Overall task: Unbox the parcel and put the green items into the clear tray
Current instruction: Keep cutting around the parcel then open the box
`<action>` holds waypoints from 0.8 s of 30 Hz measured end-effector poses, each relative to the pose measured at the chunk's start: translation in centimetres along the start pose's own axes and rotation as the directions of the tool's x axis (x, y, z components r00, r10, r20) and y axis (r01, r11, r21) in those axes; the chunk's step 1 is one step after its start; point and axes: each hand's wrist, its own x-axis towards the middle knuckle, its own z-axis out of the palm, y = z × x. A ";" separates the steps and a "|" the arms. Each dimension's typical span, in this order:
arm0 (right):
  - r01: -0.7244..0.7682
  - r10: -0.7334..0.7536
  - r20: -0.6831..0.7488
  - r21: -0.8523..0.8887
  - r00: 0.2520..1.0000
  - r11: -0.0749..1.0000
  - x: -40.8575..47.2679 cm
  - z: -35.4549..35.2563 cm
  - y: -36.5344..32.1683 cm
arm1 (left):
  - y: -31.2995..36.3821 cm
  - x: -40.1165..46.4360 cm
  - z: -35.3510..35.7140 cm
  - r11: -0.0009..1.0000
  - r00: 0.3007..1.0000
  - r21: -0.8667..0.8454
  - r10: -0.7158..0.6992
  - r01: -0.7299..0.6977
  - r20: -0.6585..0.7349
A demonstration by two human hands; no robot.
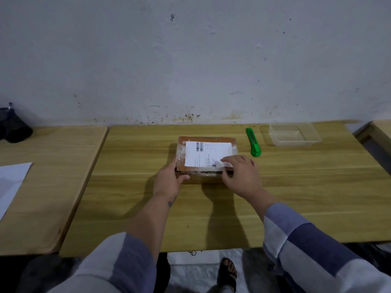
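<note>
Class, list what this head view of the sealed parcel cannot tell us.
- Contents of the parcel: hidden by taped cardboard.
- Shipping label text: too small and blurred.
- Right hand fingertips: the knuckles hide how they meet the box.
- Black object: cut off by the left edge.
</note>
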 end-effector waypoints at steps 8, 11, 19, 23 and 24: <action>0.183 -0.196 0.128 0.102 0.972 0.978 1.7 2.4 -2.8 | -0.2 0.0 0.3 1.000 1.000 -0.013 -0.006 0.006 -0.011; 0.191 -0.205 0.130 0.111 0.970 0.975 1.6 2.5 -2.7 | -0.3 0.1 0.4 1.000 0.999 -0.014 -0.015 0.015 -0.035; 0.148 -0.168 0.225 0.103 0.960 0.984 2.9 1.9 -3.8 | -0.3 0.0 0.8 1.000 0.997 -0.015 -0.015 0.014 -0.069; 0.139 -0.155 0.223 0.085 0.962 0.987 3.2 1.6 -4.1 | -0.2 0.2 0.8 0.999 0.998 -0.037 -0.020 0.018 -0.066; 0.144 -0.158 0.225 0.078 0.961 0.986 3.2 1.6 -4.2 | -0.2 0.2 0.8 0.999 0.997 -0.043 -0.024 0.022 -0.068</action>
